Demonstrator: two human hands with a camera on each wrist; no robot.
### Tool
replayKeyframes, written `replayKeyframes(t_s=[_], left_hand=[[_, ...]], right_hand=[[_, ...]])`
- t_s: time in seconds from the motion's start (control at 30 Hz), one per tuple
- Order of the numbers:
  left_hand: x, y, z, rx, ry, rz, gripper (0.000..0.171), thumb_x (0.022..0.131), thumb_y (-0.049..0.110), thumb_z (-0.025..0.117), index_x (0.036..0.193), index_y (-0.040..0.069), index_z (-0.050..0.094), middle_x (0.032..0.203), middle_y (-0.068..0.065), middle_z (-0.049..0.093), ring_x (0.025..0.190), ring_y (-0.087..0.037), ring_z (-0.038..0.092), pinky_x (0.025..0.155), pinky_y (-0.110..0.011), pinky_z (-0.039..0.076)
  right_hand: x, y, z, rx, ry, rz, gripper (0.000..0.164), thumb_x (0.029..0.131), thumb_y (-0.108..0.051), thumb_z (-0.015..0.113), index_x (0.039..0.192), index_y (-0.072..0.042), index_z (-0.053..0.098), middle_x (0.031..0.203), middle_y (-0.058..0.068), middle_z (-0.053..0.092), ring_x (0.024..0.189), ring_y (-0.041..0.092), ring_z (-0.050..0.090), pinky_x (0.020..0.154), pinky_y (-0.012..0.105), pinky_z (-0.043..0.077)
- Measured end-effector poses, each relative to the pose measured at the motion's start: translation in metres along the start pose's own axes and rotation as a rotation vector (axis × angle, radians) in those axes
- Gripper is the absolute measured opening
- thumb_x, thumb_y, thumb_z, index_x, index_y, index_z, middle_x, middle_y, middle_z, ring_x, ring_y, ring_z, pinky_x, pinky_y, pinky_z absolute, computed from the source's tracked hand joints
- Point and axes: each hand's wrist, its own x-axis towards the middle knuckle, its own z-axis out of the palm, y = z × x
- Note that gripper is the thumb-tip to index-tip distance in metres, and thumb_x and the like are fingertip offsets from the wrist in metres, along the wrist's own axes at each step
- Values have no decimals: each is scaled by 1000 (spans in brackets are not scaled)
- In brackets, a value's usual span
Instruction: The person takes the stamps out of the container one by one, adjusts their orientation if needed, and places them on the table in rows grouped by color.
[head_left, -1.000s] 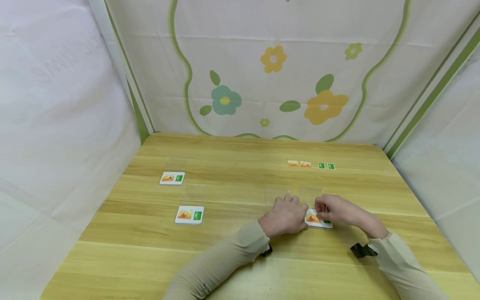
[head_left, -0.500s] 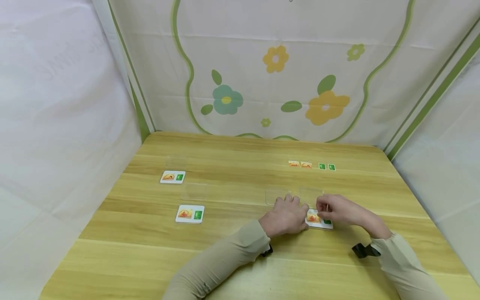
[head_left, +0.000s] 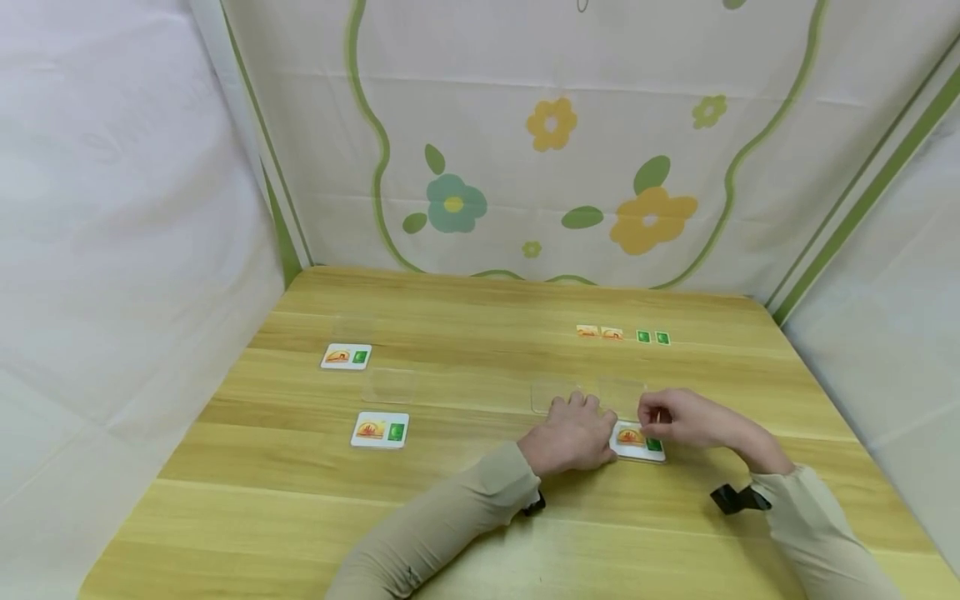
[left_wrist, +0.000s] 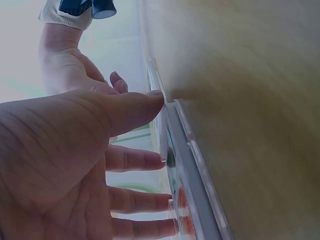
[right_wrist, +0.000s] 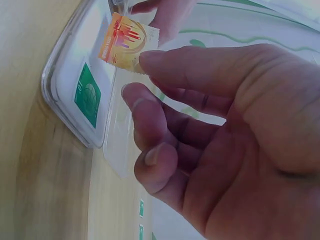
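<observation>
A white card (head_left: 628,453) in a clear case lies before both hands, with a green stamp (right_wrist: 87,95) stuck on its right part. My right hand (head_left: 686,417) pinches an orange stamp with a skyline print (right_wrist: 129,42) between thumb and index finger, close over the card's left part. At the card's left side is my left hand (head_left: 568,436). Its thumb (left_wrist: 132,110) touches the card's edge, and its straight fingers reach across with their tips at the card and a clear sheet.
Two finished-looking cards, one upper (head_left: 346,357) and one lower (head_left: 380,430), lie at the left, each with an orange and a green stamp. Clear covers (head_left: 388,387) lie behind them and behind the hands. Loose orange stamps (head_left: 587,332) and green stamps (head_left: 643,337) lie at the back right.
My right hand has shifted slightly right, so more of the orange stamp shows in the head view. The left hand stays in place at the card.
</observation>
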Motion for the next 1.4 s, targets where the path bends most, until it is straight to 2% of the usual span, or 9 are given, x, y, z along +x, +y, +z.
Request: replayKeyframes(t_s=[0.4, 0.83, 1.2, 1.4], left_hand=[[-1, -1, 1, -5, 5, 3, 48, 91, 65, 51, 128, 35, 53, 122, 7, 54, 108, -14, 50, 88, -37, 47], [0, 0, 0, -4, -5, -14, 51, 90, 66, 51, 131, 36, 52, 125, 8, 53, 111, -13, 50, 89, -36, 48], [1, 0, 0, -15, 2, -12, 48, 90, 66, 52, 128, 36, 54, 124, 8, 53, 108, -14, 49, 88, -36, 47], [1, 0, 0, -12, 3, -15, 49, 90, 66, 52, 128, 36, 54, 124, 8, 54, 109, -14, 50, 87, -36, 47]], right_hand=[[1, 2, -11, 78, -38, -23, 10, 93, -18, 66, 86, -18, 60, 77, -7, 55, 69, 3, 49, 61, 23, 40], [2, 6, -20, 114, -53, -37, 10, 94, -16, 66, 86, -16, 60, 75, -6, 54, 67, 2, 47, 58, 22, 41], [7, 6, -29, 137, -52, -25, 9, 94, -16, 65, 86, -14, 60, 75, -4, 55, 64, 2, 48, 57, 23, 42], [12, 5, -35, 130, -56, 16, 9, 95, -17, 64, 88, -13, 60, 74, -3, 55, 62, 4, 49, 55, 23, 44]])
